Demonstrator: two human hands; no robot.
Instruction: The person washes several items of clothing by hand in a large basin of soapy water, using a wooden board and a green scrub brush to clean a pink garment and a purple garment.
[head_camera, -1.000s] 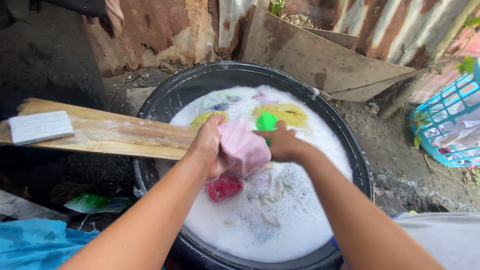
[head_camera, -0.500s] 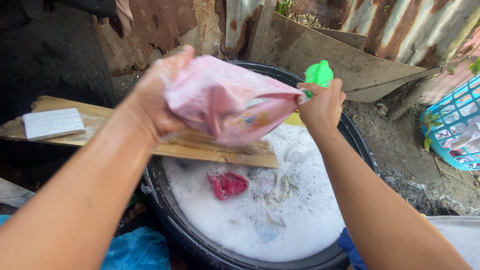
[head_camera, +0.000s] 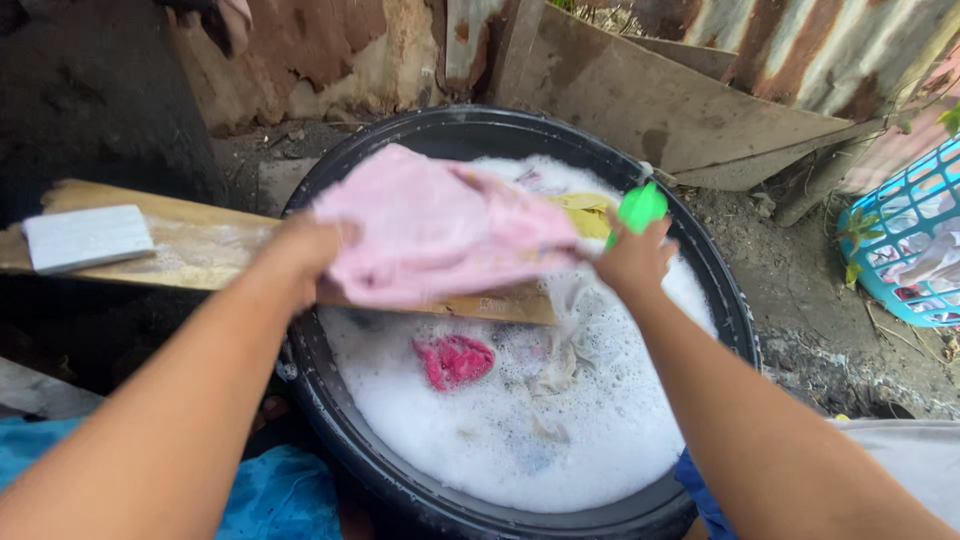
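My left hand (head_camera: 300, 250) and my right hand (head_camera: 632, 262) hold a wet pink cloth (head_camera: 440, 225) stretched between them, just above a wooden washboard plank (head_camera: 200, 245). The right hand also grips a green brush (head_camera: 640, 207). Below is a black round tub (head_camera: 420, 140) full of white suds. A red cloth (head_camera: 455, 360), a yellow cloth (head_camera: 585, 212) and pale garments lie in the foam.
A white soap bar (head_camera: 85, 238) rests on the plank's left end. A turquoise laundry basket (head_camera: 910, 245) stands at the right. Rusty sheet metal and boards (head_camera: 640, 95) lean behind the tub. Blue fabric (head_camera: 270, 495) lies at the lower left.
The pink cloth went from bunched over the suds to lifted and spread out; now both hands have lowered it onto the plank. The green brush stayed in my right hand.
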